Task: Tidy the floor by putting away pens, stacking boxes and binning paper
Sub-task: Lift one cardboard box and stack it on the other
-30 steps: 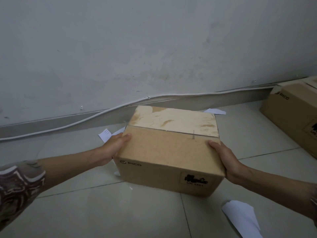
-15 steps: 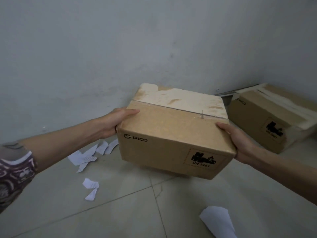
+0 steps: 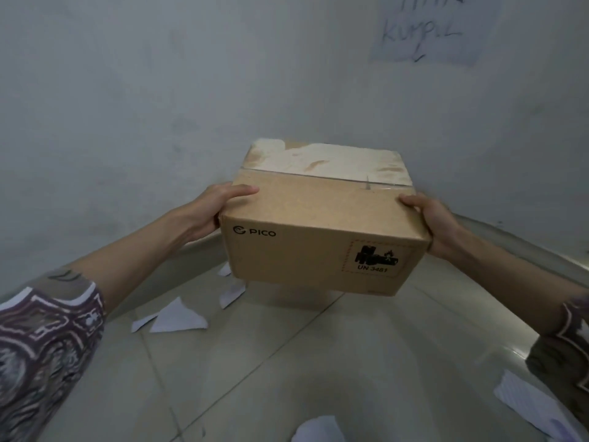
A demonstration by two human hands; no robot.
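Cardboard box [image 3: 322, 224], printed PICO and UN 3481, held in the air above the tiled floor [image 3: 287, 378], close to the grey wall [image 3: 159, 106]. Left hand [image 3: 212, 207] grips its left end, thumb over the top edge. Right hand [image 3: 435, 221] grips the right end likewise. Torn paper scraps [image 3: 178, 317] lie on the floor below and nearer the camera. Patterned sleeves [image 3: 44, 349] on both arms.

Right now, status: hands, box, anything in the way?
Left hand and right hand grip the brown PICO cardboard box by its ends. Box off the floor. White torn paper scraps on tiles below.
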